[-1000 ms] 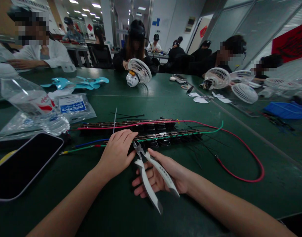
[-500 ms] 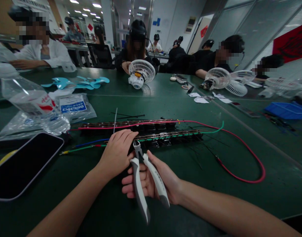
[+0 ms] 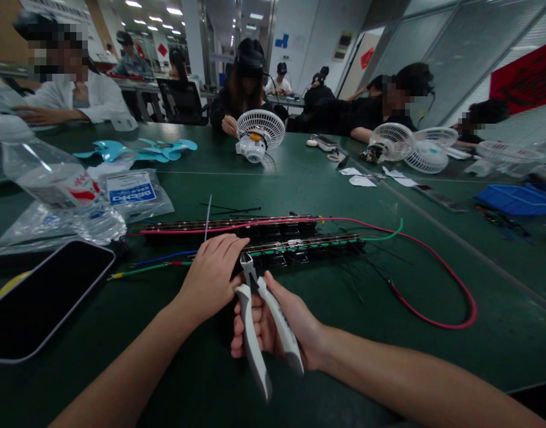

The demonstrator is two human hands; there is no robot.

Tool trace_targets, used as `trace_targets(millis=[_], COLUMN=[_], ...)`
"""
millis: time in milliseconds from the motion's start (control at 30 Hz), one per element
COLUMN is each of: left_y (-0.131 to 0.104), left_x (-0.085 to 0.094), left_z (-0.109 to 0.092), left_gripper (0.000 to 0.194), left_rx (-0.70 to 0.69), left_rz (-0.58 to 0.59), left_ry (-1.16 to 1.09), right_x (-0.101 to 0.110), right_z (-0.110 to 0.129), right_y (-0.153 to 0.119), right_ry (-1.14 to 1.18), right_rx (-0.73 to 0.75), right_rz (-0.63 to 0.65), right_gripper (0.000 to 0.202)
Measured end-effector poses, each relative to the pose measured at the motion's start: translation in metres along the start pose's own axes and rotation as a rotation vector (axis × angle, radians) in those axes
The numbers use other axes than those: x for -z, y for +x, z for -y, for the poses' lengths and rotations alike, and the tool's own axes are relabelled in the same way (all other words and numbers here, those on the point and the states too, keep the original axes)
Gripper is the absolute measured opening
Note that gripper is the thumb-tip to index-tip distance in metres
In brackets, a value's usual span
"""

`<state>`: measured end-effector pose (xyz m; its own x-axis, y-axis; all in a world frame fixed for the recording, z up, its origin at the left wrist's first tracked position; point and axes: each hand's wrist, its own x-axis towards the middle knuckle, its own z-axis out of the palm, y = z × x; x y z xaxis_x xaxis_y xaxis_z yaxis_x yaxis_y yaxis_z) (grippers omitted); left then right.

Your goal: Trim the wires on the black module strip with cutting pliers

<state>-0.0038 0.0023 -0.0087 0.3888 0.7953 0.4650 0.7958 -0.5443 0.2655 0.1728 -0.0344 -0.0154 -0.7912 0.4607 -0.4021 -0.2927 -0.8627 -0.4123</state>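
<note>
My right hand point(image 3: 277, 330) is closed around the white-and-grey handles of the cutting pliers point(image 3: 273, 321), whose jaws touch the near edge of the front black strip point(image 3: 317, 248). Over the left part of that strip lies my left hand point(image 3: 215, 267), fingers together and gripping it beside the jaws. A green wire point(image 3: 389, 236) runs along the front strip. Behind it is a second black strip point(image 3: 273, 224) with a red wire point(image 3: 451, 270) that loops round on the right. An upright pale cable tie point(image 3: 208, 217) stands by my left fingers.
A black phone point(image 3: 50, 297), a plastic bottle point(image 3: 63, 184) and a plastic bag point(image 3: 139, 193) lie at the left. Light blue fan blades point(image 3: 143, 150) are farther back. Across the table, people sit by white fan parts point(image 3: 260, 134); a blue tray point(image 3: 518, 199) is at the right.
The fingers of my right hand have curled in round the plier handles, which are slightly nearer each other. Across the table, a person's white fan has shifted slightly right.
</note>
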Motion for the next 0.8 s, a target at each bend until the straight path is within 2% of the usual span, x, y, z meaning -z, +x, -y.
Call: trace_targets(millis=[367, 800], left_y=[-0.0003, 0.0], left_x=[0.0, -0.0001], left_z=[-0.0001, -0.0001], left_gripper=[0.045, 0.046], left_rx=[0.009, 0.007], left_rz=[0.022, 0.041], left_ry=[0.015, 0.017], right_x=[-0.0029, -0.0015], right_z=[-0.001, -0.0038], right_y=[-0.0001, 0.0016], right_ry=[-0.05, -0.1], right_rx=[0.036, 0.071], right_rz=[-0.061, -0.055], right_gripper=[0.08, 0.076])
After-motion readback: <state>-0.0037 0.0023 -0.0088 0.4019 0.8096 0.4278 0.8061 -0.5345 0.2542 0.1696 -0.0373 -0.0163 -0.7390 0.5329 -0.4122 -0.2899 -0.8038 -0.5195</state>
